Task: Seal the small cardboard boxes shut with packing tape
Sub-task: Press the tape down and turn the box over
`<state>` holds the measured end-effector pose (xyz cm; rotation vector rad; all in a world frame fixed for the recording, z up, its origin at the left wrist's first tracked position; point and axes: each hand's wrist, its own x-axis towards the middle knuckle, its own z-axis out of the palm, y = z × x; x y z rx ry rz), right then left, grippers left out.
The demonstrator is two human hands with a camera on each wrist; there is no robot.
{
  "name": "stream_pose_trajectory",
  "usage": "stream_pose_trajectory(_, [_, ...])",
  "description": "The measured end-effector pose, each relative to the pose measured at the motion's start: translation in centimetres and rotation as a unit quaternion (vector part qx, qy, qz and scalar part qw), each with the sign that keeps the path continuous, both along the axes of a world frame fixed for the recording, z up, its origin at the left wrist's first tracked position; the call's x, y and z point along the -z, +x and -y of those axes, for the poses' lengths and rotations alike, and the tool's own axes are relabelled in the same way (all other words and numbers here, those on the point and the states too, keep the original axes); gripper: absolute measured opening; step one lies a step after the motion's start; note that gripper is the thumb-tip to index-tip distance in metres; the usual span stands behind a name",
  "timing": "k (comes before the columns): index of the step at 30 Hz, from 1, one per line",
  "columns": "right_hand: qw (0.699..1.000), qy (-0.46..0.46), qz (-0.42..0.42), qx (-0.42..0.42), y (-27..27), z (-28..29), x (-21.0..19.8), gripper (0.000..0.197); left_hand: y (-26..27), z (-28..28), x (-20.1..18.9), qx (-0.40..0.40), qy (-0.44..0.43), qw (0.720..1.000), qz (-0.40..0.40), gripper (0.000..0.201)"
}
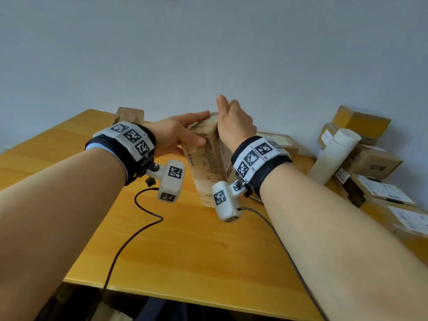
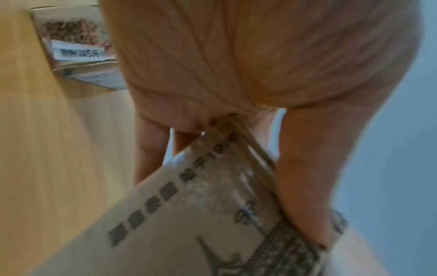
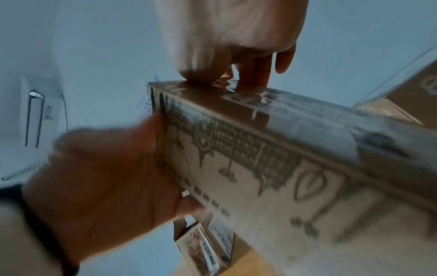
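Left hand (image 1: pixel 176 135) grips the printed cardboard box (image 1: pixel 209 163) at its upper end. Right hand (image 1: pixel 234 122) rests on the box's far side, its grip seemingly loose; the view is blurred.

Black wristbands (image 1: pixel 139 154) with white tag-marked plates, white wrist cameras (image 1: pixel 170 183), thin black cables (image 1: pixel 139 230).

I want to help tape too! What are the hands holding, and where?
Both hold one printed cardboard box, tilted up: the left hand grips its upper left end, the right hand its top right edge.
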<state>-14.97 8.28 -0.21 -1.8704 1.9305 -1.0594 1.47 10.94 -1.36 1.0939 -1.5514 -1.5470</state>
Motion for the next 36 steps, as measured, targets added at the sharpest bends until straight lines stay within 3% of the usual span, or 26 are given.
stream_pose_trajectory(3, [0.999,-0.026,0.042,0.014,1.3,-0.3,0.8,0.060,-0.3,-0.3,-2.0,-0.006,-0.010,0.996,0.088,0.091])
stream_pose_trajectory(6, [0.995,-0.040,0.079,-0.046,2.9,0.0,1.5,0.063,-0.2,-0.7,-3.2,-0.062,-0.048,0.973,0.218,0.078])
stream_pose_trajectory(8, [0.992,-0.010,0.087,-0.090,3.1,0.1,1.5,0.056,0.4,-0.4,-2.7,-0.085,-0.035,0.976,0.200,0.073])
stream_pose_trajectory(10, [0.992,0.017,0.051,-0.112,2.7,0.1,1.7,0.050,1.0,-0.2,-1.4,-0.084,-0.003,0.989,0.121,0.074])
stream_pose_trajectory(15, [0.981,0.103,-0.150,-0.071,1.5,-0.7,3.9,0.046,0.1,0.1,4.0,0.017,0.050,0.999,-0.003,0.056])
stream_pose_trajectory(18, [0.959,0.187,-0.205,-0.052,2.0,-1.1,5.7,0.051,-0.3,0.6,7.4,-0.014,0.096,0.995,-0.002,0.048])
stream_pose_trajectory(21, [0.933,0.254,-0.243,-0.076,2.5,-1.4,7.1,0.061,0.0,1.1,8.8,-0.007,0.090,0.994,0.064,0.045])
stream_pose_trajectory(22, [0.922,0.267,-0.262,-0.099,2.5,-1.5,7.2,0.066,0.4,1.2,8.8,0.021,0.086,0.992,0.089,0.050])
stream_pose_trajectory(24, [0.900,0.281,-0.302,-0.142,2.3,-1.7,7.1,0.062,1.0,1.0,8.2,0.087,0.074,0.985,0.131,0.090])
stream_pose_trajectory(26, [0.886,0.287,-0.332,-0.150,2.3,-1.8,6.6,0.059,1.0,0.9,7.3,0.096,0.048,0.977,0.187,0.133])
stream_pose_trajectory(27, [0.884,0.293,-0.335,-0.141,2.3,-1.5,6.5,0.061,0.8,1.0,7.0,0.094,0.019,0.967,0.234,0.141])
stream_pose_trajectory(30, [0.868,0.310,-0.370,-0.117,2.6,-0.9,6.4,0.071,-0.1,1.0,6.8,0.113,-0.050,0.924,0.361,0.148])
stream_pose_trajectory(34, [0.848,0.306,-0.413,-0.133,2.4,-1.1,5.8,0.060,-1.3,0.7,7.5,0.079,-0.074,0.918,0.381,0.149])
stream_pose_trajectory(36, [0.851,0.303,-0.405,-0.140,2.2,-2.1,5.7,0.059,-1.8,0.5,7.4,0.053,-0.091,0.908,0.405,0.148])
